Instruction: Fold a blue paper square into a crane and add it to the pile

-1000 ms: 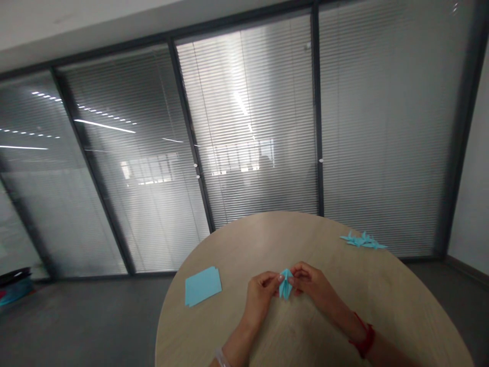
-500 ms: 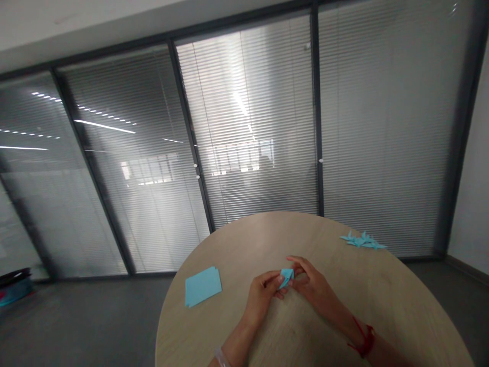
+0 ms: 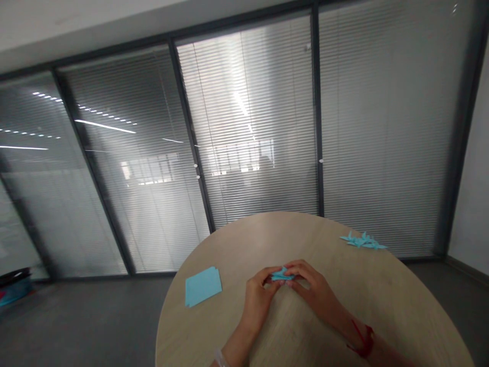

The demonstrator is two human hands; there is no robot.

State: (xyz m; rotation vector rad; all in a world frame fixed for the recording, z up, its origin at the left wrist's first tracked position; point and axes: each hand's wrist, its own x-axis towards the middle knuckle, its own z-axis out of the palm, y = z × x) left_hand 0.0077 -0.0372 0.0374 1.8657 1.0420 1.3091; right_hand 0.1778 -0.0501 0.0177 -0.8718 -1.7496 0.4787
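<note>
A small folded piece of light blue paper (image 3: 281,275) is held over the middle of the round table, seen nearly edge-on with a peak at its top. My left hand (image 3: 260,291) pinches its left end between thumb and fingers. At the other end, my right hand (image 3: 310,284) grips it the same way, with the fingers above and the thumb below. Fingertips of both hands hide parts of the folds. A red cord bracelet circles my right wrist, and a pale band is on my left.
On the left of the wooden table (image 3: 267,229) lies a stack of light blue paper sheets (image 3: 203,287). Several folded blue paper pieces (image 3: 362,240) sit in a heap near the far right edge. Glass partitions with blinds (image 3: 252,122) stand behind the table.
The folded paper has turned from showing a broad face to lying flatter, nearly edge-on. My right fingers have come down onto its right end, and both hands now grip it symmetrically.
</note>
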